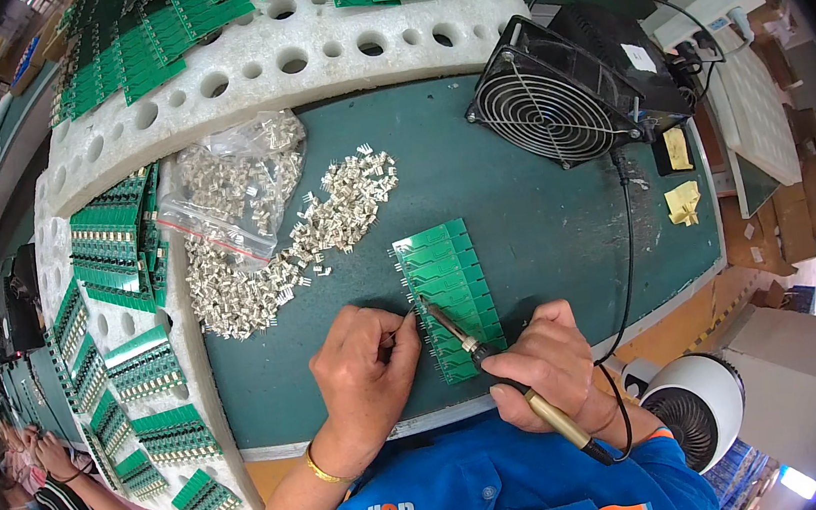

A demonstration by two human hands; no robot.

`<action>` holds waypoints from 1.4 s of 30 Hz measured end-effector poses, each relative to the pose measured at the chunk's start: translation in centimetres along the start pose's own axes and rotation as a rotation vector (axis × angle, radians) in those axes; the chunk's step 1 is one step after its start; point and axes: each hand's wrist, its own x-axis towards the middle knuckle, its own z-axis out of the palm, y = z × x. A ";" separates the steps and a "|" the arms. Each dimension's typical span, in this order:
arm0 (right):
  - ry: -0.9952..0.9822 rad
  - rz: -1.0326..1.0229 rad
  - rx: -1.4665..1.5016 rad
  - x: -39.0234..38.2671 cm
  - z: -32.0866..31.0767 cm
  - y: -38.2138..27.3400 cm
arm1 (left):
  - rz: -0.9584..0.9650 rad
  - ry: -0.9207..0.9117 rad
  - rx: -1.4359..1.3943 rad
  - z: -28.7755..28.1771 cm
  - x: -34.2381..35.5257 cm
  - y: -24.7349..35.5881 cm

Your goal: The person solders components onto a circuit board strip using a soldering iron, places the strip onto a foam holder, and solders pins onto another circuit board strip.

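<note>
A green circuit board panel [454,285] lies on the dark green work surface in front of me. Small pins stick out along its left edge. My right hand [549,365] is closed around a soldering iron [549,412] with a brass-coloured handle, its tip touching or just above the board's left side. My left hand [364,356] is closed in a pinch beside that edge, and a thin piece of solder wire [412,312] seems to run from its fingertips toward the iron's tip. Small white connectors [347,202] form a pile beyond my left hand.
An open plastic bag [243,178] of connectors lies by the pile. White foam [325,58] with holes borders the far and left sides, bearing stacked boards [143,361]. A black fan [552,103] stands far right, its cord running past my right hand. Another person [79,504] sits at left.
</note>
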 end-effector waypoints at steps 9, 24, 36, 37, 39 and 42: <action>0.022 0.004 -0.019 0.0 -0.2 -0.2 | -0.015 -0.011 -0.016 -0.1 -0.2 -0.1; 0.005 0.026 0.002 -0.1 -0.7 -0.3 | -0.119 -0.067 -0.018 -1.1 -0.5 0.1; 0.102 0.042 0.093 -0.2 -0.3 0.4 | -0.073 -0.053 -0.047 -1.2 -1.3 0.6; 0.101 0.040 0.095 -0.2 -0.3 0.4 | -0.061 -0.051 -0.046 -1.2 -1.4 0.6; 0.104 0.042 0.114 -0.3 -0.2 0.5 | -0.067 -0.049 -0.045 -1.1 -1.6 0.7; 0.111 0.039 0.107 -0.4 -0.1 0.5 | -0.064 -0.050 -0.039 -0.9 -1.7 0.7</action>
